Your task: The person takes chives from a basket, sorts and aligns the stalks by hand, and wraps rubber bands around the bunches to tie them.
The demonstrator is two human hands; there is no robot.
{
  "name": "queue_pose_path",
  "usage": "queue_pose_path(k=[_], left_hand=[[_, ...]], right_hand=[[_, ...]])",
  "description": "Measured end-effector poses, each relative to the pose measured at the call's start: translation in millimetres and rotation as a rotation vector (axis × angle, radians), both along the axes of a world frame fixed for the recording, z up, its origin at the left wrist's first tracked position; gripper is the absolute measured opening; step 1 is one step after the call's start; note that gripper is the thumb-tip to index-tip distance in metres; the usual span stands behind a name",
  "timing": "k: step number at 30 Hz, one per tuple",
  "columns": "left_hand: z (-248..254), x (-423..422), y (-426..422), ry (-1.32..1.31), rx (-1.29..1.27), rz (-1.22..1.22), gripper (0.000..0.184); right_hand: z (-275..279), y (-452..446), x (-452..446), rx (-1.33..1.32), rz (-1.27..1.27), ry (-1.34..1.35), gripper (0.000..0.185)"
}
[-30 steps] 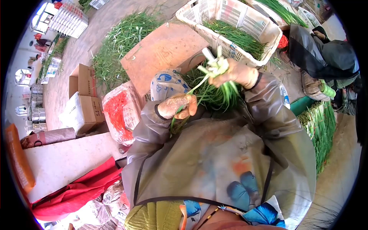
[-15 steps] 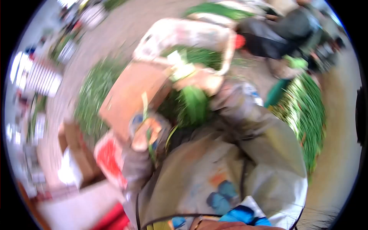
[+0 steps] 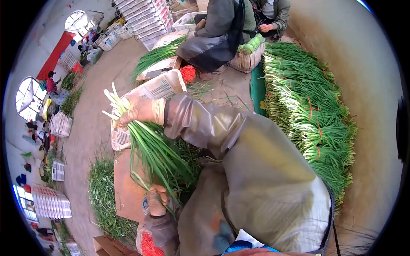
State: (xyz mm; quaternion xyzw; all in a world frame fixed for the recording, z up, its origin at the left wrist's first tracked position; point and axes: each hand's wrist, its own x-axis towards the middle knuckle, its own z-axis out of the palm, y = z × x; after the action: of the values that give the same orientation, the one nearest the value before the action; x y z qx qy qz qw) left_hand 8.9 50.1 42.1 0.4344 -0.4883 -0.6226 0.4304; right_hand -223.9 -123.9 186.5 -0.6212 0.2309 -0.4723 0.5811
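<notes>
My right hand, gloved, is closed around the white stem ends of a bunch of green onions. Its green leaves hang down over a reddish-brown board and toward my lap. Lower down, my gloved left hand has curled fingers, with a few loose green onion leaves passing through them beside the hanging leaf tips. More loose greens lie between the board and my apron, partly hidden by the bunch. Just beyond my right hand stands a white plastic crate, partly covered by my arm.
Tied green onion bundles are stacked along the wall to the right. A pile of loose leaves lies left of the board. Red ties sit by my left sleeve. A co-worker in a dark apron sits ahead, near stacked crates.
The view has turned and sharpened. My right hand has come up over the crate's near side with the bunch, which was lower before. My left hand stays low by the board.
</notes>
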Motion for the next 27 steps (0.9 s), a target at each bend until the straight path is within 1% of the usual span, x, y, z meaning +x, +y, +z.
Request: queue_pose_path(k=[1, 2, 3, 5, 6, 7, 8, 10, 11, 12, 13, 14, 15, 16, 17, 18, 19, 20, 21, 22, 23, 24, 25, 26, 27], left_hand=[[3, -3, 0, 0.116, -0.073, 0.073, 0.04], [10, -7, -5, 0.195, -0.109, 0.088, 0.037], [13, -7, -12, 0.194, -0.119, 0.088, 0.037], [18, -4, -28, 0.25, -0.139, -0.084, 0.037], [19, -10, -28, 0.197, -0.088, -0.04, 0.039], [21, -14, -30, 0.129, -0.12, -0.128, 0.041], [19, -13, -30, 0.086, -0.076, -0.154, 0.042], [18, -13, -28, 0.036, -0.027, -0.183, 0.042], [20, -14, -26, 0.098, -0.037, -0.227, 0.042], [22, -17, -24, 0.163, -0.048, -0.269, 0.042], [23, -21, -20, 0.164, -0.046, -0.267, 0.042], [24, -26, -17, 0.125, -0.055, -0.188, 0.043], [25, -28, -16, 0.087, -0.068, -0.106, 0.043], [16, -21, -18, 0.039, -0.05, -0.124, 0.042], [16, -25, -13, -0.067, -0.001, -0.075, 0.041], [12, -24, -10, -0.122, 0.023, -0.052, 0.04], [8, -23, -8, -0.177, 0.049, -0.03, 0.04], [-9, -13, -10, -0.211, 0.048, -0.1, 0.038], [-26, 1, -8, -0.203, 0.06, -0.106, 0.035], [-43, 16, -7, -0.194, 0.073, -0.113, 0.035], [-42, 35, -8, -0.426, -0.088, -0.001, 0.036], [-44, 51, -5, -0.566, -0.216, 0.127, 0.037], [-29, 54, 1, -0.719, -0.324, 0.271, 0.039], [-1, 42, 1, -0.666, -0.376, 0.359, 0.042], [27, 30, 2, -0.616, -0.432, 0.444, 0.046]], right_hand=[[-10, -9, 4, -0.051, -0.048, 0.047, 0.023], [-20, -1, 6, -0.07, -0.061, 0.12, 0.023], [-31, 12, 13, -0.094, -0.074, 0.193, 0.023], [-82, 10, 43, -0.267, 0.027, 0.202, 0.022], [-93, 24, 54, -0.141, 0.096, 0.159, 0.022], [-99, 33, 58, -0.011, 0.165, 0.115, 0.021], [-90, 42, 51, -0.011, 0.16, 0.107, 0.021], [-71, 58, 41, 0.238, 0.42, 0.125, 0.021], [-68, 60, 40, 0.239, 0.419, 0.121, 0.021], [-66, 60, 39, 0.211, 0.387, 0.172, 0.021], [-63, 61, 38, 0.183, 0.356, 0.224, 0.021], [-47, 63, 29, 0.09, 0.306, 0.27, 0.02], [-68, 37, 46, -0.046, 0.296, 0.097, 0.022], [-51, 34, 37, -0.073, 0.233, -0.008, 0.023], [-18, 39, 16, -0.025, 0.168, 0.04, 0.023], [-2, 32, 7, -0.022, 0.166, -0.052, 0.021], [-2, 6, 6, -0.161, 0.158, -0.155, 0.022], [17, 6, -9, -0.185, 0.053, -0.118, 0.022], [21, -7, -17, -0.232, -0.061, -0.018, 0.027], [28, -9, -23, -0.335, -0.259, 0.16, 0.031], [32, -7, -25, -0.434, -0.453, 0.341, 0.035], [22, -11, -18, -0.43, -0.443, 0.345, 0.035], [2, -17, -4, -0.549, -0.512, 0.468, 0.039], [-12, -15, 10, -0.672, -0.574, 0.588, 0.043], [-2, 21, 14, -0.484, -0.401, 0.791, 0.043]])
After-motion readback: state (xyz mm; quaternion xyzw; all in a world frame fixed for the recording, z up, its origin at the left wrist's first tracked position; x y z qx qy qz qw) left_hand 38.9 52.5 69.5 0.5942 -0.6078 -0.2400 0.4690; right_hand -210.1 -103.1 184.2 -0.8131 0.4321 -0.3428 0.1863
